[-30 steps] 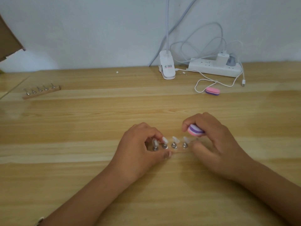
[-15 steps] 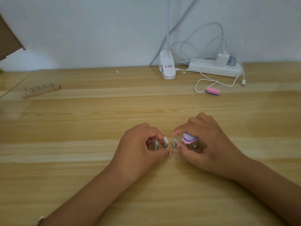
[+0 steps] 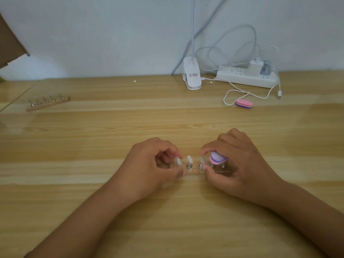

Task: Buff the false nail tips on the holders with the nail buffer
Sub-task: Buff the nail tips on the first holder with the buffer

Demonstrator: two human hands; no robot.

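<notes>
Buffing looks under way. The right hand [image 3: 240, 164] pinches the buffer [image 3: 216, 158] in curled fingertips and presses it down on the holder [image 3: 193, 171] beneath them. The left hand [image 3: 149, 168], fingers curled, grips the holder's other end. Uncovered tips [image 3: 189, 160] stand between both thumbs. The next move likely calls for short, light strokes.

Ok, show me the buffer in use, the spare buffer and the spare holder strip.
buffer in use [image 3: 216, 157]: head view, lilac top face.
spare buffer [image 3: 244, 103]: head view, pink top.
spare holder strip [image 3: 48, 105]: head view, wooden base.
</notes>
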